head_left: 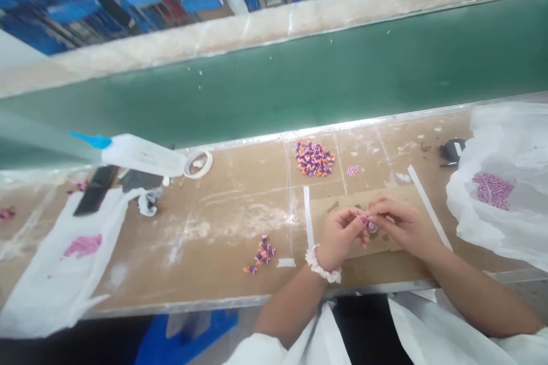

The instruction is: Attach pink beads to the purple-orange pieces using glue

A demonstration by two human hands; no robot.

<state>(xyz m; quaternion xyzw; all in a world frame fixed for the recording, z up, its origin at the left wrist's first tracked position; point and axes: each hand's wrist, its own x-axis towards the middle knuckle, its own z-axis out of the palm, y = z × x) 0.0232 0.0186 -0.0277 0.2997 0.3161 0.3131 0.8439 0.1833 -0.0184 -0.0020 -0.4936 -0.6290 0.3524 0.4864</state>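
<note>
White plastic (47,299) lies at 9 o'clock from the hands, bearing pink bits (83,246). Between 9 and 10 o'clock rests a white bottle (143,155) with a blue nozzle; its marks are too faint for reading, and I can read no brand or other writing anywhere. Between 8 and 9 o'clock sits a small group of purple-and-orange pieces (264,251); near 11 o'clock, a larger pile (314,158) of similar pieces. Then comes the left hand (338,235), its thumb and finger pinched narrow, and at its 3 o'clock the right hand (401,225), pinched likewise. Between their fingertips, above a brown sheet (353,198), both hold one small pinkish piece (373,227), partly hidden. I judge that the step in hand is joining or shaping this piece; the next move seems to call for steady, light finger pressure. Between 2 and 3 o'clock, a white bag (475,231) contains pink-and-white beads (494,190).
</note>
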